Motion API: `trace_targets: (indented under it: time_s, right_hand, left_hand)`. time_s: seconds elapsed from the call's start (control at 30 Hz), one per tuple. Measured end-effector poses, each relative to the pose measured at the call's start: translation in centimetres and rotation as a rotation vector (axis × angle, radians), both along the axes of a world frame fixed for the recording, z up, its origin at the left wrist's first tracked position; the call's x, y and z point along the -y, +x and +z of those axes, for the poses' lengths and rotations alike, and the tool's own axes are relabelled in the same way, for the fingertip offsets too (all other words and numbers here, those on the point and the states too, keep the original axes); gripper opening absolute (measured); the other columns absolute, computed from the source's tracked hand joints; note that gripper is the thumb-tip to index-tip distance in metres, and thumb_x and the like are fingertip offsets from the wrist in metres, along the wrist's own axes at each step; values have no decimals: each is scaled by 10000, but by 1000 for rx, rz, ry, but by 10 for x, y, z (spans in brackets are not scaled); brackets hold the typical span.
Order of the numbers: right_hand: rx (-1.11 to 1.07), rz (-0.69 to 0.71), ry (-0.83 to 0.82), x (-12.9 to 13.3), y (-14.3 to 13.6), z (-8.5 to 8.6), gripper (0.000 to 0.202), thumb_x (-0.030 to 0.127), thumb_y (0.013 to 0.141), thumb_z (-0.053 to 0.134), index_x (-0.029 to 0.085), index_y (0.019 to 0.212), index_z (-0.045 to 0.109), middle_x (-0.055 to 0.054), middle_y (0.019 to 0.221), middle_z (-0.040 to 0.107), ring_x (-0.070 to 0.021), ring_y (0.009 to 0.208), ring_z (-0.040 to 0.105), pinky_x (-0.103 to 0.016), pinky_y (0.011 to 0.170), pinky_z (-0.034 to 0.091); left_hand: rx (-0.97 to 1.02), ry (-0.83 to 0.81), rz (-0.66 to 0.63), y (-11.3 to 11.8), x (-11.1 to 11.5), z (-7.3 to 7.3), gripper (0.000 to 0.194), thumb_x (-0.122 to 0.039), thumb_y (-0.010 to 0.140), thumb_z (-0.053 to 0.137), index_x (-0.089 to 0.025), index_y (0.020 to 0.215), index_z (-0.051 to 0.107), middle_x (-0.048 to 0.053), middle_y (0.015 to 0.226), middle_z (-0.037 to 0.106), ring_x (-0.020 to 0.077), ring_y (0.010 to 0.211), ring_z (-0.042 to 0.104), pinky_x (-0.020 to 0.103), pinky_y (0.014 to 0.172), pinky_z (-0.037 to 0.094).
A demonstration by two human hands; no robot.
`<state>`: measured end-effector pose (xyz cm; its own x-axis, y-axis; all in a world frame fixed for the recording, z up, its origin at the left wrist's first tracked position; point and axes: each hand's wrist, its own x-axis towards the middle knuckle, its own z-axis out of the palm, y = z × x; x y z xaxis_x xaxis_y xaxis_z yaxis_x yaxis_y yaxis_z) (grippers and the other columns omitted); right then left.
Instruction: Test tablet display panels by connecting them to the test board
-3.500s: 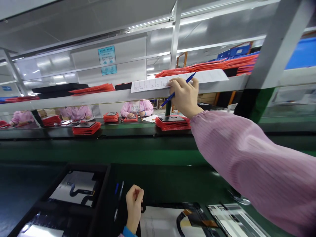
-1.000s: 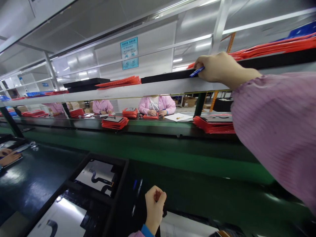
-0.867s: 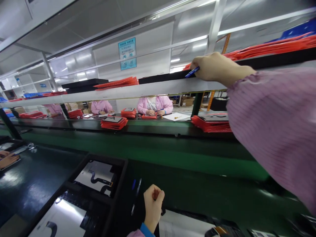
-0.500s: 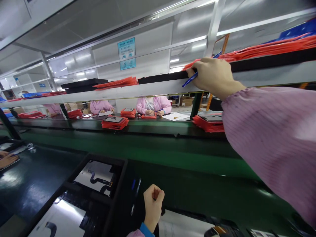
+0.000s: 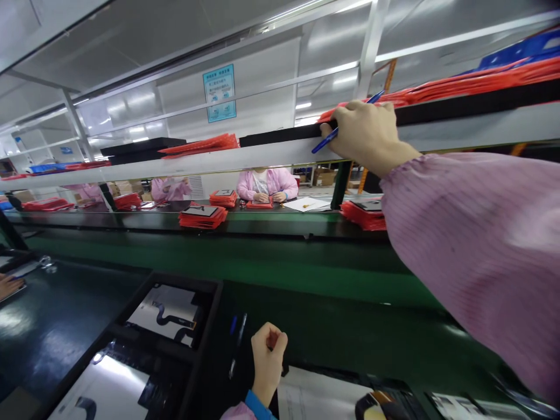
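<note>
My right hand (image 5: 365, 131) reaches up to the raised shelf. A blue pen (image 5: 324, 141) is held in its curled fingers, tip pointing down-left. Those fingers rest at the near edge of a pile of red bags (image 5: 464, 84); whether they grip a bag is hidden. Low in the middle, my left hand (image 5: 268, 359) is closed, thumb against the curled index finger, and nothing shows in it. Just beside it on the dark green bench lie a thin silver-and-black pen (image 5: 237, 344) and a small blue cap-like piece (image 5: 233, 324). Below it is a flat panel (image 5: 319, 396) with a dark, brown-ended ribbon.
A black compartment tray (image 5: 209, 326) at lower left holds silver panels with flex cables. Red stacks (image 5: 202, 216) stand along the far bench. The shelf rail (image 5: 280, 153) crosses the view. Opposite sits a co-worker in pink (image 5: 268, 185); another person's hand (image 5: 9, 286) shows far left.
The view has shifted slightly, so most things sit a little further left. My right hand stays at the red bags with the pen, and my left hand keeps its closed pose.
</note>
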<state>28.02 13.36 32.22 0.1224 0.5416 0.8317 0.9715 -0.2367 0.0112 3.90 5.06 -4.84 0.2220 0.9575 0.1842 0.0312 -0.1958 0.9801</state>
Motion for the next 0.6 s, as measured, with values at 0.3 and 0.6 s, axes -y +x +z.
trace_targets:
  time_s: [0.3, 0.6]
  right_hand:
    - [-7, 348, 307, 90, -25, -91, 302, 309, 930, 497, 130, 713, 608, -29, 640, 589, -119, 594, 548, -244, 598, 370]
    - [-488, 391, -182, 247, -37, -338, 582, 521, 977, 429, 214, 483, 410, 35, 431, 403, -109, 363, 418, -261, 418, 307]
  left_hand:
    - [-49, 78, -24, -12, -7, 7, 273, -385, 845, 516, -198, 657, 451, -56, 591, 385, 107, 549, 393, 237, 546, 315]
    - [-310, 284, -428, -10, 26, 40, 80, -189, 712, 678, -184, 789, 696, 15, 698, 642, 143, 635, 558, 242, 620, 425]
